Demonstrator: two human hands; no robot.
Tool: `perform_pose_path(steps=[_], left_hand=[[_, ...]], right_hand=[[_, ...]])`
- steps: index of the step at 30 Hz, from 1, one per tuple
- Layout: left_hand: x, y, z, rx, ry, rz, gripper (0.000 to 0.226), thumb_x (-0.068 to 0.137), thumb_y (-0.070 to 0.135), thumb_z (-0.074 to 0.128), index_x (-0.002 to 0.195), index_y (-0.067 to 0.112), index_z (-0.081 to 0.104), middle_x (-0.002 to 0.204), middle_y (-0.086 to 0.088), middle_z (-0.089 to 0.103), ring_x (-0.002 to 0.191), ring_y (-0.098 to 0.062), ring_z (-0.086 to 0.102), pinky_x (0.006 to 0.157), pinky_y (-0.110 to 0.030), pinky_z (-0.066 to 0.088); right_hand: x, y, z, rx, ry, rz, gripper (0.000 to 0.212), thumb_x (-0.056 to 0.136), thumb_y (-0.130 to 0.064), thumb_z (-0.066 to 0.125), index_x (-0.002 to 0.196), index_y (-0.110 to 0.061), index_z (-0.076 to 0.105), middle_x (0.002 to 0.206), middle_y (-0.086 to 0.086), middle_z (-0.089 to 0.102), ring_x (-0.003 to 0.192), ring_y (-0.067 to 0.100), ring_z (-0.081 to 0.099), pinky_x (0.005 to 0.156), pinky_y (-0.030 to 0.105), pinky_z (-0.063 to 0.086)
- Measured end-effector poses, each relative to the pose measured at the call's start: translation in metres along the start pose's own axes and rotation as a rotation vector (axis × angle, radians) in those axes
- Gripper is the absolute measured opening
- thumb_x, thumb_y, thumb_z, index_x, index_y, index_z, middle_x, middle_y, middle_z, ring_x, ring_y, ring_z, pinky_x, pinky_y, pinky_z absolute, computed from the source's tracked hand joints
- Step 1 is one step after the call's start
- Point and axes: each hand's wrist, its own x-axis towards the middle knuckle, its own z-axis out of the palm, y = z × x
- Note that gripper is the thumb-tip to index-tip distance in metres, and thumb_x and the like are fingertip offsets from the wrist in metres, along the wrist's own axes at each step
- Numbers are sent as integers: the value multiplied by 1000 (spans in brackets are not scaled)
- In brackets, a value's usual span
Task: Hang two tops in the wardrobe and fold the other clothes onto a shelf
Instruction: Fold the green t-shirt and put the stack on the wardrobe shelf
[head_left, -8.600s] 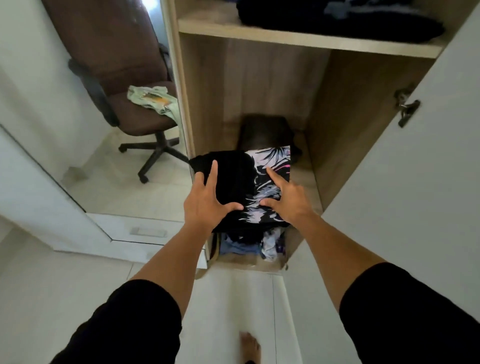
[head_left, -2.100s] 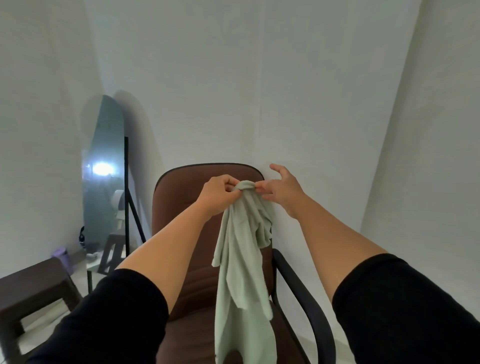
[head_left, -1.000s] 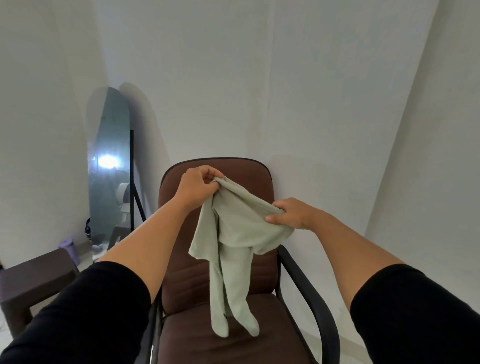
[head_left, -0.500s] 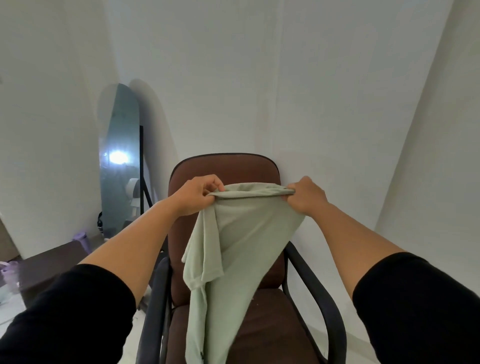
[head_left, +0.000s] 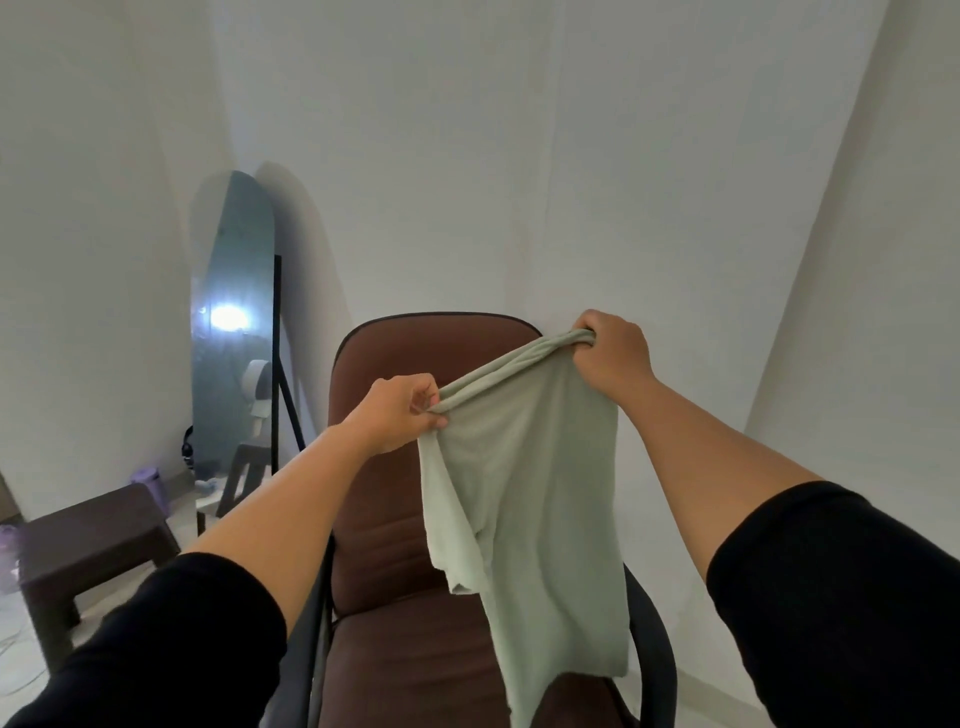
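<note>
A pale green top (head_left: 530, 499) hangs in the air in front of a brown office chair (head_left: 410, 561). My left hand (head_left: 400, 415) pinches one end of its upper edge. My right hand (head_left: 613, 358) grips the other end, bunched in the fist and held higher. The edge stretches taut between both hands. A short sleeve dangles on the left side and the cloth's lower end reaches down over the chair seat. The wardrobe is out of view.
A tall mirror (head_left: 234, 332) on a black stand leans against the left wall. A dark brown stool (head_left: 88, 551) sits on the floor at lower left, with small purple items beside it. White walls close in behind the chair and to the right.
My hands have drawn apart, spreading the green top wider. The right hand has risen and moved right, the left has dropped slightly. Earlier I was pressing folded clothes onto a wardrobe shelf.
</note>
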Motion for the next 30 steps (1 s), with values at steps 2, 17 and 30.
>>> perform_pose_path(steps=[2, 17, 30], left_hand=[[-2, 6, 6, -10, 51, -8, 19, 86, 26, 67, 86, 20, 48, 81, 0, 62, 74, -16, 55, 65, -23, 44], [-22, 26, -2, 173, 61, -195, 25, 96, 33, 36, 77, 18, 41, 84, -6, 53, 79, -27, 51, 67, -35, 42], [-79, 59, -3, -759, -1, -480, 31, 93, 2, 34, 98, 16, 62, 102, -12, 68, 74, -15, 69, 74, -26, 55]], right_hand=[[-2, -1, -5, -5, 22, 20, 19, 80, -4, 48, 90, -12, 62, 93, 6, 65, 91, 29, 56, 86, 41, 43], [-53, -13, -23, -146, 2, 207, 21, 81, -11, 45, 87, -18, 63, 80, -2, 55, 96, 27, 49, 76, 34, 24], [-106, -27, -28, 316, -33, 269, 16, 89, -14, 50, 97, -12, 64, 91, -2, 57, 86, 18, 52, 70, 27, 41]])
